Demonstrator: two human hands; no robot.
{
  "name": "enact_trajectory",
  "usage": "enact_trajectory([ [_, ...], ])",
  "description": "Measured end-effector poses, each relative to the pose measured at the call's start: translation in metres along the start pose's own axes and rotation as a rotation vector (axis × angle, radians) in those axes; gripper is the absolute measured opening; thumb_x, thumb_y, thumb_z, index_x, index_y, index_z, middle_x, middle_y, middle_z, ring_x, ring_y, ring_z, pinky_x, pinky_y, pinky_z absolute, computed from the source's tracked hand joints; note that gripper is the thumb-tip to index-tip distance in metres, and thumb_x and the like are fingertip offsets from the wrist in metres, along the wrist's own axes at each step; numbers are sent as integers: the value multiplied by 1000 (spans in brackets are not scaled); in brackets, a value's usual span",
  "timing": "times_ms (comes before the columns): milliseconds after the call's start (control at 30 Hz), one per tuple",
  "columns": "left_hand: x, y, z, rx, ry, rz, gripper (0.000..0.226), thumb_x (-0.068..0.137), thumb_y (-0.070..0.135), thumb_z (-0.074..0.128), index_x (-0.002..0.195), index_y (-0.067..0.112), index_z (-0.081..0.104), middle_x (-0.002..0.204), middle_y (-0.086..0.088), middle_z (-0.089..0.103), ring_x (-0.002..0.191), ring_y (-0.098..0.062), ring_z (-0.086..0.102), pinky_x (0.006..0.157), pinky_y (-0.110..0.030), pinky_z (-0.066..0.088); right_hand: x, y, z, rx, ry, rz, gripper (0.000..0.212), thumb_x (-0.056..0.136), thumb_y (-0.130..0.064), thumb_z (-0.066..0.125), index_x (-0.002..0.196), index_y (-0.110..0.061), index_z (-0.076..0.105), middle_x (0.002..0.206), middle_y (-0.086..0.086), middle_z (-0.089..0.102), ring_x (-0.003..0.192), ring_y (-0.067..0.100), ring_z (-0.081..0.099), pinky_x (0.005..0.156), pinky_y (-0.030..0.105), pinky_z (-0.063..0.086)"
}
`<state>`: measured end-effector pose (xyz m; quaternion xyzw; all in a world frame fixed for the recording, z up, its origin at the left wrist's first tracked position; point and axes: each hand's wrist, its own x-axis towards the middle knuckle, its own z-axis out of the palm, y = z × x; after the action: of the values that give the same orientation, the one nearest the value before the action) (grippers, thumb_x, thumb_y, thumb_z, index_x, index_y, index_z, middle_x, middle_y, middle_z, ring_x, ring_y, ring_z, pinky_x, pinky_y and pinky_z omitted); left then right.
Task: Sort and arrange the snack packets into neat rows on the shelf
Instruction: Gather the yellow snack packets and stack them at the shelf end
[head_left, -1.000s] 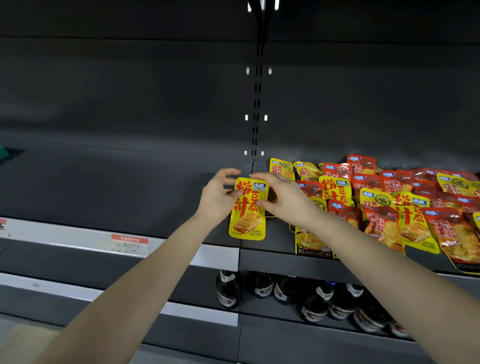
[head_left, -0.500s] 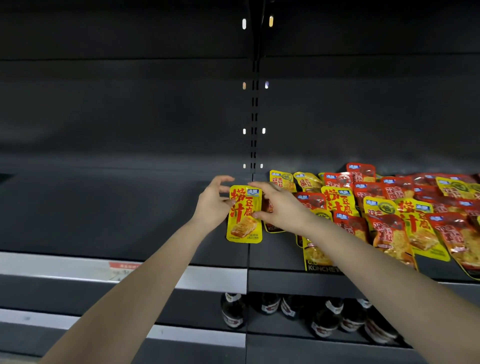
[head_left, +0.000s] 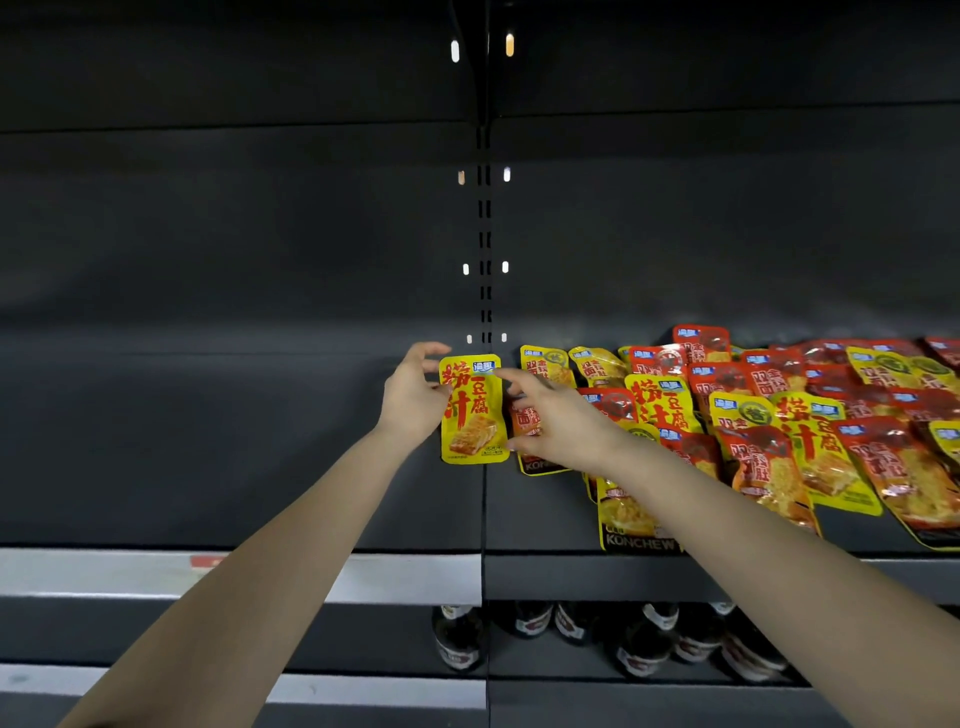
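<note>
A yellow snack packet (head_left: 472, 415) with red characters sits at the seam between two sections of the dark shelf (head_left: 260, 467), toward the back. My left hand (head_left: 413, 400) holds its left edge with the thumb, the fingers curled above the top corner. My right hand (head_left: 558, 423) pinches its right edge, index finger near the top and thumb at the bottom corner. Right of my right hand, a loose pile of red and yellow packets (head_left: 779, 415) lies overlapping on the shelf. An orange-red packet (head_left: 524, 421) is partly hidden under my right hand.
A yellow packet marked KONCHEW (head_left: 636, 525) lies at the shelf's front edge under my right forearm. Dark bottles (head_left: 644, 644) stand on the shelf below. The back panel's slotted upright (head_left: 484, 234) runs above the packet. A grey price rail (head_left: 78, 571) fronts the left section.
Both hands have carried the yellow packet a little farther back on the shelf, toward the back panel. The pile on the right has not moved.
</note>
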<state>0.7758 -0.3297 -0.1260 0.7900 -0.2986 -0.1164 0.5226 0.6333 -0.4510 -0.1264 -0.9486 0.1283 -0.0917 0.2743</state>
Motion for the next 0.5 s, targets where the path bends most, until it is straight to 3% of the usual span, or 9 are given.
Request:
enact_trajectory([
  [333,16,9,11,-21,40,19,34,85,-2,58,112,19,54,105,2,61,88,-18,63,78,-35,54,1,13,-3,-16,27,8,86,76,-23,76,144,-31,24,142,5,42,130,20,42,105,41,40],
  [500,28,10,14,-1,26,23,37,85,-4,57,115,17,53,104,2,61,88,-17,63,78,-34,54,3,17,-8,-99,20,-24,62,85,-27,66,140,-29,38,141,0,39,133,21,36,107,38,36],
])
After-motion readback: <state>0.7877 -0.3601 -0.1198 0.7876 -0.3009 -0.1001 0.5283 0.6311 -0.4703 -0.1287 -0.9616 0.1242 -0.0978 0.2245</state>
